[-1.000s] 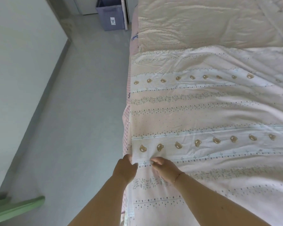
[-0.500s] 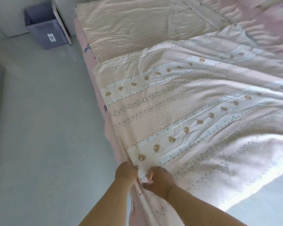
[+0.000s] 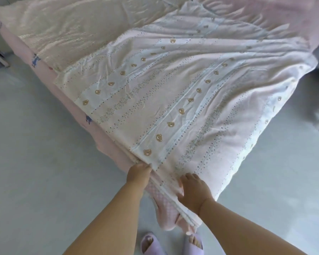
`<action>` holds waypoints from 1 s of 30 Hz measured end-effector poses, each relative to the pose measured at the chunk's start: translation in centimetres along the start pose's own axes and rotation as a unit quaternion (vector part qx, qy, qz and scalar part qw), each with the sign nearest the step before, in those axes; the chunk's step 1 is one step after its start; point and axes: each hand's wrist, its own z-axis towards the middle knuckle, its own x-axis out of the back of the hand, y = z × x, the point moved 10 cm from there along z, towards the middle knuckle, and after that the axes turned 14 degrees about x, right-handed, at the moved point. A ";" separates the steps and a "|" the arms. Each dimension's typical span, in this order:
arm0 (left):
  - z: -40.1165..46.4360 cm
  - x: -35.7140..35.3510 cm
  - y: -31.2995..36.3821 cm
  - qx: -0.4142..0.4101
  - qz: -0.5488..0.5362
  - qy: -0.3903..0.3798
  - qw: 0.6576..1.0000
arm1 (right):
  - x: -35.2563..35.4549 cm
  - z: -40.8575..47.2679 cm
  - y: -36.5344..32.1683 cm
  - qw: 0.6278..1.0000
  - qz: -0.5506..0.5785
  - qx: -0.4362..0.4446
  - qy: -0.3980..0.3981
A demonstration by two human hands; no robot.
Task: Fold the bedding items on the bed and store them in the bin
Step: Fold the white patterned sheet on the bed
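The bed (image 3: 66,107), dressed in a pink sheet with small blue figures along its side, fills most of the view and stands on a pale grey floor (image 3: 35,181). Spread over its near half lies a quilt (image 3: 173,92) in pale pink and white stripes printed with rows of little brown bear faces; its right edge hangs past the corner of the bed. Behind it, towards the head of the bed, a cream blanket (image 3: 72,30) lies flat, its near edge touching the quilt. At the near corner the left hand (image 3: 138,173) has its grip clenched on the quilt's edge, fingers curled under the hem. Just beside it, the right hand (image 3: 193,192) rests on top of the quilt with fingers bent into the fabric, grasping a fold. Below, two feet in lilac slippers (image 3: 149,243) stand on the floor.
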 end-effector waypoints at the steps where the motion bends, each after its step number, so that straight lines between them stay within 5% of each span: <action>1: -0.6 -0.4 -0.2 0.012 -0.015 -0.009 1.000 | -0.3 -0.5 0.2 1.000 -0.006 0.000 -0.005; 9: -1.6 -3.6 -1.2 0.042 -0.038 0.000 0.998 | -1.7 -3.0 2.2 0.997 0.061 -0.028 0.028; 16: 3.3 -3.1 -5.2 0.018 0.010 0.051 0.998 | -3.3 -4.2 0.0 0.995 0.095 0.013 -0.026; 24: -2.6 -6.2 -3.5 0.005 -0.002 -0.024 1.000 | -4.9 -4.6 1.0 0.987 0.147 -0.061 0.016; 27: -2.7 -5.8 -4.2 0.026 -0.025 -0.035 0.999 | -6.8 -7.9 4.4 0.908 0.304 -0.253 0.141; 28: -2.8 -5.9 -4.3 0.031 -0.050 -0.054 0.997 | -8.4 -9.7 5.2 0.847 0.377 -0.333 0.171; 30: -2.6 -6.4 -4.5 0.031 -0.074 -0.100 0.992 | -12.9 -12.4 4.9 0.645 0.565 -0.465 0.221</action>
